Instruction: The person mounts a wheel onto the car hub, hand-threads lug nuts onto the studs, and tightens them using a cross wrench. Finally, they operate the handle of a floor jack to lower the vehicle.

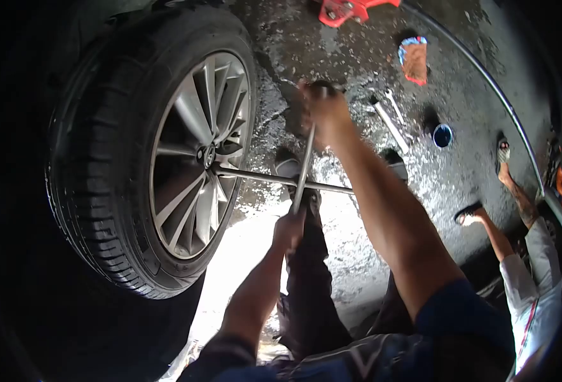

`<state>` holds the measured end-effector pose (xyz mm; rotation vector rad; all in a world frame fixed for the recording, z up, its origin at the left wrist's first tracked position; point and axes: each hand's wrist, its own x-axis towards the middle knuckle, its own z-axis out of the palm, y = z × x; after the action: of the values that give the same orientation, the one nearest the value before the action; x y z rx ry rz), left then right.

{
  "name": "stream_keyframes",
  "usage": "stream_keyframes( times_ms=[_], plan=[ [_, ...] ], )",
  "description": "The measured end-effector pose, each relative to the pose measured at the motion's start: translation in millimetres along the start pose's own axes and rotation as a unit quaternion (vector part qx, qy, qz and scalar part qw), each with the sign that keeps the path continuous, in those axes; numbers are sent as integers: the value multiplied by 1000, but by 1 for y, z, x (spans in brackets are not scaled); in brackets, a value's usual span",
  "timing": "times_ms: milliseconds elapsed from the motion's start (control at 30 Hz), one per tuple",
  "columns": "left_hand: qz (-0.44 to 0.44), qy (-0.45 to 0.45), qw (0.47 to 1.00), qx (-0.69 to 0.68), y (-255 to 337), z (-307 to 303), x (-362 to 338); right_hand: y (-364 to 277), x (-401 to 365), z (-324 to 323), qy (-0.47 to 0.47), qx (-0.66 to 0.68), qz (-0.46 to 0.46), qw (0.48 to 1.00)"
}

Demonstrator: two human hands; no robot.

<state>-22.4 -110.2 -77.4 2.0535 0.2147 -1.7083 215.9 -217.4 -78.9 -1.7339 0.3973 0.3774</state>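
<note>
A four-way lug wrench (262, 177) reaches from the middle of the spoked alloy wheel (192, 108), one end against it near the hub. My right hand (328, 118), slightly blurred, is closed round the far end of the wrench's cross bar. Around the near end of that bar my left hand (289, 230) is wrapped. The wheel carries a black tire (96, 159) and stands upright at the left. The exact fit of the wrench end on the wheel is too small to tell.
On the wet floor lie metal tools (392, 126), a blue-rimmed cup (442, 135) and an orange-brown cloth or packet (414, 60). A red metal piece (344, 9) is at the top. A black hose (484, 70) curves along the right, near another person (535, 274).
</note>
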Motion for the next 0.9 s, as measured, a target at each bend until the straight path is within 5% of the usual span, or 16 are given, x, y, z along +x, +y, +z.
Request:
stream_keyframes(
  times_ms=[33, 67, 167, 233, 367, 433, 467, 500, 567, 633, 900],
  plan=[
    [-26, 134, 962, -239, -10, 26, -32, -3, 52, -8, -39, 166, 382, 909],
    [72, 228, 970, -38, -14, 32, -39, -7, 47, -11, -31, 245, 362, 899],
    [-96, 130, 979, -126, 11, -1, -36, -27, 32, -14, 36, 288, 339, 895],
    [-125, 93, 971, -182, 4, 6, -28, -28, 24, -11, -24, 292, 353, 888],
    [-87, 239, 963, -93, -4, 6, 0, -29, 8, -14, 16, 323, 305, 896],
    [-44, 10, 985, -168, -15, -13, 28, -31, -15, -11, 59, 188, 173, 965],
    [-53, 50, 987, -140, -2, -20, 25, -34, -14, -12, 54, 130, 94, 986],
    [-54, 51, 986, -151, 3, -5, 31, -37, 13, -20, -18, 192, 226, 955],
    [14, 214, 975, -57, 2, 11, 38, -30, 22, -17, -47, 245, 155, 956],
    [-88, 165, 957, -221, 21, -4, 22, -37, 25, -28, -30, 237, 178, 955],
    [-77, 174, 967, -171, 37, 5, 32, -39, 12, -63, -17, 350, 214, 912]
  ],
)
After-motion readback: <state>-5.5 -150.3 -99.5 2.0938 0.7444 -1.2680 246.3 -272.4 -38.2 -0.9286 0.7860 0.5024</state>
